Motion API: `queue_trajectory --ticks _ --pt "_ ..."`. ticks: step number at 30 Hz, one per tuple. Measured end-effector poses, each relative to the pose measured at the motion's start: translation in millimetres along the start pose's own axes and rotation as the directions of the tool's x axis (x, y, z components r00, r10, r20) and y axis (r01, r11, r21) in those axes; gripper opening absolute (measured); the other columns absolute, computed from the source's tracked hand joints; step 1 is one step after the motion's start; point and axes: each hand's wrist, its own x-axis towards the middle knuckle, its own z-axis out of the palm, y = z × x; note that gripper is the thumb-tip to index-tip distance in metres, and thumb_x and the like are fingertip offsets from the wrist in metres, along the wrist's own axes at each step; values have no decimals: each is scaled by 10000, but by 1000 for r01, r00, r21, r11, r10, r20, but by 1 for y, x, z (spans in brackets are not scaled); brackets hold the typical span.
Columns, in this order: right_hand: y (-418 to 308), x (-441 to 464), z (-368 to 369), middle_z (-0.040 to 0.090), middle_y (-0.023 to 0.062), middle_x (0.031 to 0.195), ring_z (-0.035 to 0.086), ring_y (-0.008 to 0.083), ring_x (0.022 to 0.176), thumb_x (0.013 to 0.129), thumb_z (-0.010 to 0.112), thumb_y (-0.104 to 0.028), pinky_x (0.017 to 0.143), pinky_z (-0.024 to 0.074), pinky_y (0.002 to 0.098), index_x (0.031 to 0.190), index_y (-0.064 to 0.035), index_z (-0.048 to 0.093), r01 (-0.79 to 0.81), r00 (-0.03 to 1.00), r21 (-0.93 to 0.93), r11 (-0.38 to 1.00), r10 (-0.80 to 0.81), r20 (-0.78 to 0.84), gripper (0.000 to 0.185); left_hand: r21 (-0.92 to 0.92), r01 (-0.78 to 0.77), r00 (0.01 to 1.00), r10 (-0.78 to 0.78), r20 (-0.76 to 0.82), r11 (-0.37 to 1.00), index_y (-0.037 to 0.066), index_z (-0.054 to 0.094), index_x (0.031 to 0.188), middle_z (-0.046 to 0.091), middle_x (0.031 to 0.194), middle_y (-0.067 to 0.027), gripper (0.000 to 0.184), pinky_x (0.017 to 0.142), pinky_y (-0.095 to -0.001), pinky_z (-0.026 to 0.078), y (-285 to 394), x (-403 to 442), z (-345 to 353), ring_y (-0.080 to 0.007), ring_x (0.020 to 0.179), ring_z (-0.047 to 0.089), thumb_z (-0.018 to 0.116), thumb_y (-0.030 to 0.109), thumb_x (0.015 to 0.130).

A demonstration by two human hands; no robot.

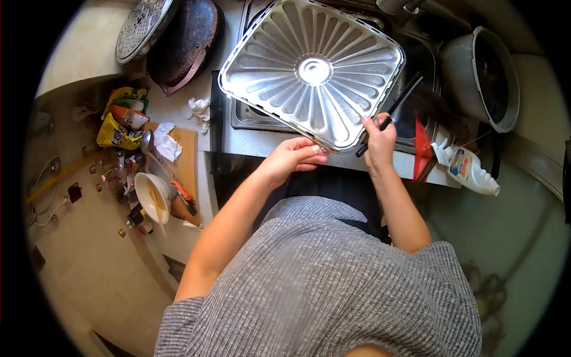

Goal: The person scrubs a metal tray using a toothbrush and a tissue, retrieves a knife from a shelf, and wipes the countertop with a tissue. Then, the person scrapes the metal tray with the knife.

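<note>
A square-cornered silver metal panel [262, 71], with ribs fanning out from a round centre, is tilted above the sink counter. At its lower edge, my left hand [294, 157] has its fingers bent around the rim. My right hand [379, 141] grips the lower right corner, its thumb on the panel's face. A long, thin black tool [407, 90] passes through the same hand and slants up to the right; its exact kind is unclear. Part of the metal sink [253, 121] lies hidden behind the panel.
A white spray bottle [473, 172] and a red triangular piece [422, 149] are at right, below a large pot [505, 77]. At left are a dark pan [184, 44], a perforated metal lid [140, 30], a wooden board [187, 149], a white bowl [143, 190] and yellow packets [116, 134].
</note>
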Motion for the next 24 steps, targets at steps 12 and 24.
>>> queue_trajectory --ticks 12,24 --pt "-60 53 -45 372 -69 693 368 49 638 782 647 18 602 337 198 695 -142 367 -51 961 -231 972 111 252 334 389 -119 783 327 -529 914 61 578 1126 650 980 -36 540 742 -231 461 120 -22 -147 -108 838 608 634 497 812" --pt "-111 135 0 541 27 780 501 146 727 814 655 -126 683 411 270 843 2 551 557 789 -649 519 -85 609 167 -29 -217 941 201 -274 976 6 588 1105 649 1031 -71 362 850 -315 473 45 -18 -143 -177 921 619 687 163 794"
